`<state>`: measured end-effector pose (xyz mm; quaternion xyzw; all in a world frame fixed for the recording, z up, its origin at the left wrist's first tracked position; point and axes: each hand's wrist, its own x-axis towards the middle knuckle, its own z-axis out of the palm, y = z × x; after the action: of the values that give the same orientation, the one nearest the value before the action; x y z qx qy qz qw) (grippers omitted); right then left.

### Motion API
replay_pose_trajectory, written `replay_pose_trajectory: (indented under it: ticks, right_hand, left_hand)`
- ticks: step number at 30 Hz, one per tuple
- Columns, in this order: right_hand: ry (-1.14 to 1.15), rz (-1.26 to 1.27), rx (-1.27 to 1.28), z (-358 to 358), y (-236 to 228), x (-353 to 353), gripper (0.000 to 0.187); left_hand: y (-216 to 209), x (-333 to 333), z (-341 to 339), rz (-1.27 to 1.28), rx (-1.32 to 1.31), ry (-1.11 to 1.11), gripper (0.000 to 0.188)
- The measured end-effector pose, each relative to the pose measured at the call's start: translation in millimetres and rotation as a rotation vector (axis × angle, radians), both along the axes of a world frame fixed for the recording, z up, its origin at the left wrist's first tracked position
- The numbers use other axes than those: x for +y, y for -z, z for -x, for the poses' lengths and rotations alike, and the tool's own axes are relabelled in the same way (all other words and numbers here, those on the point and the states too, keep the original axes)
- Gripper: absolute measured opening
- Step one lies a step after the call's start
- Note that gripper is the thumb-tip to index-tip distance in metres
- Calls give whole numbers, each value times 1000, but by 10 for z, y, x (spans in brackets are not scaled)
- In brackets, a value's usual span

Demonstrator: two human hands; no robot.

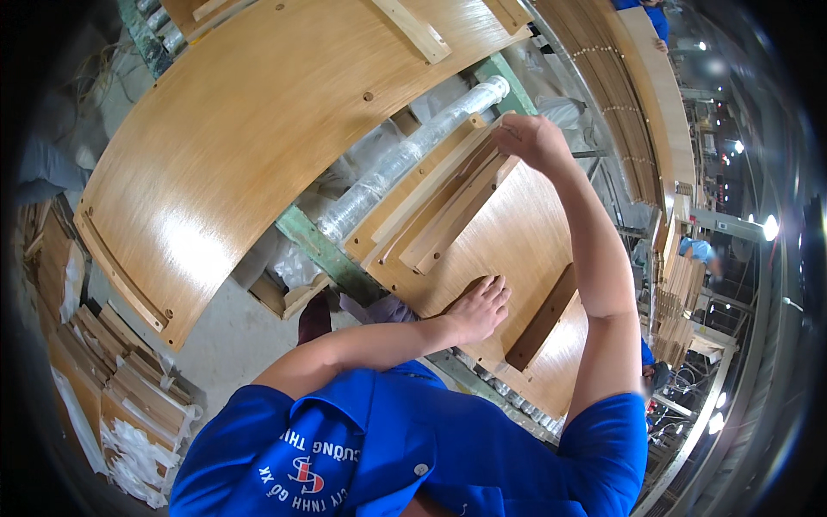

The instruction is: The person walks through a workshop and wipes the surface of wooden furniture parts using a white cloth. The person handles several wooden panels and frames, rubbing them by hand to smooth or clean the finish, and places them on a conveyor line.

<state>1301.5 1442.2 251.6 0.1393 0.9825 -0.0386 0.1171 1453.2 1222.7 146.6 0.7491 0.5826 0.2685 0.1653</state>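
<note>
My left hand [479, 311] lies flat on a glossy wooden panel [508, 233] in front of me, its fingers stretched out. At the panel's far end my right hand [532, 140] is closed around the end of a wooden strip; its fingertips are partly hidden. Several long strips lie side by side there, and the nearest wooden strip [461, 217] has a hole near its close end. To the right of my left hand a darker wooden strip [543, 319] rests across the panel.
A large varnished panel [250, 129] with edge battens lies to the far left. Between the panels run a plastic-wrapped roller [413, 159] and a green metal frame [323, 250]. Stacked boards [616, 103] stand at the far right, near another person's blue sleeve [656, 17]. Wood pieces [129, 370] lie lower left.
</note>
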Motion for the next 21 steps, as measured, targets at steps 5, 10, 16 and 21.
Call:
replay_pose_trajectory:
  ticks: [5, 10, 16, 21]
  right_hand:
    - [76, -209, -107, 124, -75, 324, 26]
    - [149, -143, -131, 142, -215, 293, 28]
    - [410, 606, 245, -633, -402, 229, 28]
    - [500, 2358, 784, -1788, 320, -474, 34]
  left_hand:
    - [14, -17, -27, -51, -25, -12, 36]
    - [18, -27, -60, -50, -13, -42, 34]
    - [7, -12, -85, -143, 30, -110, 31]
    - [-27, -54, -117, -191, 28, -187, 28]
